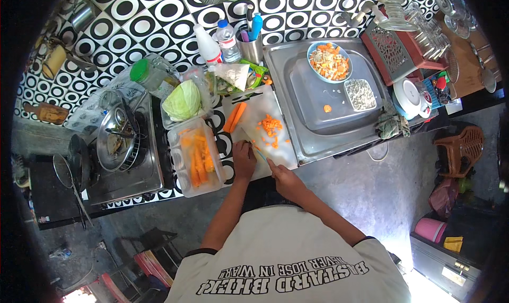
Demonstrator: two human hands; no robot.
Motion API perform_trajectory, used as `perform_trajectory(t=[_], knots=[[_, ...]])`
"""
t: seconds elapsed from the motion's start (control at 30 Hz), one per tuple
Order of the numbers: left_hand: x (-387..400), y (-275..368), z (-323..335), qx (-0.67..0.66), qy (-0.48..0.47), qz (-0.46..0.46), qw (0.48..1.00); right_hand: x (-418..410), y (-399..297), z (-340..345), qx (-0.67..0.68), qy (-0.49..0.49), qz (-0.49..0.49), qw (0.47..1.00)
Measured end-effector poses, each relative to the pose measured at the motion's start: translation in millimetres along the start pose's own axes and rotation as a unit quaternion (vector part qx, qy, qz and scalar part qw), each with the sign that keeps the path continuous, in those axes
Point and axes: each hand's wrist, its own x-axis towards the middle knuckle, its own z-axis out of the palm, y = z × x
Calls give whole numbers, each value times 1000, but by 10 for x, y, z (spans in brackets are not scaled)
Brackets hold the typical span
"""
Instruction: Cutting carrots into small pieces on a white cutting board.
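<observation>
My right hand (281,177) is closed around the handle of a knife (261,155) with a bluish blade, low on a pale cutting board (254,100). At the board's near left, my left hand (243,160) has its fingertips bent down beside the blade, by small orange carrot pieces; what lies under them is hidden. Diced carrot (271,126) is scattered on the board's right part, and long carrot pieces (234,117) lie at its upper left. Left of the board stands a clear plastic container (218,169) with peeled carrots (200,164).
Beyond the container sits a cabbage (183,100). A steel sink (308,148) on the right holds a bowl of chopped vegetables (330,62) and a small tub of pale pieces (360,95). Bottles (228,42) stand behind the board; a stove (153,152) with a pan (115,140) is far left.
</observation>
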Motion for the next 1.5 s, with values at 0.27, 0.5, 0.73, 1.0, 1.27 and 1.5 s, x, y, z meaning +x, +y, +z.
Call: perform_trajectory(t=[0.27, 0.5, 0.73, 1.0, 1.27, 1.5], knots=[[-17, 1, 2, 7, -3, -13, 1000, -11, 123, 139, 18, 36, -19, 999], [12, 10, 2, 7, 8, 1, 1000, 116, 286, 201, 51, 36, -51, 997], [5, 11, 17, 11, 19, 9, 1000, 184, 334, 250, 62, 54, -49, 995], [-2, 22, 33, -17, 36, -14, 999, 161, 190, -40, 77, 17, 1, 997], [-5, 5, 28, 10, 14, 3, 1000, 233, -166, -367, -21, -11, 26, 999], [12, 29, 73, 0, 36, 4, 999, 247, -236, -411, -39, -14, 25, 999]])
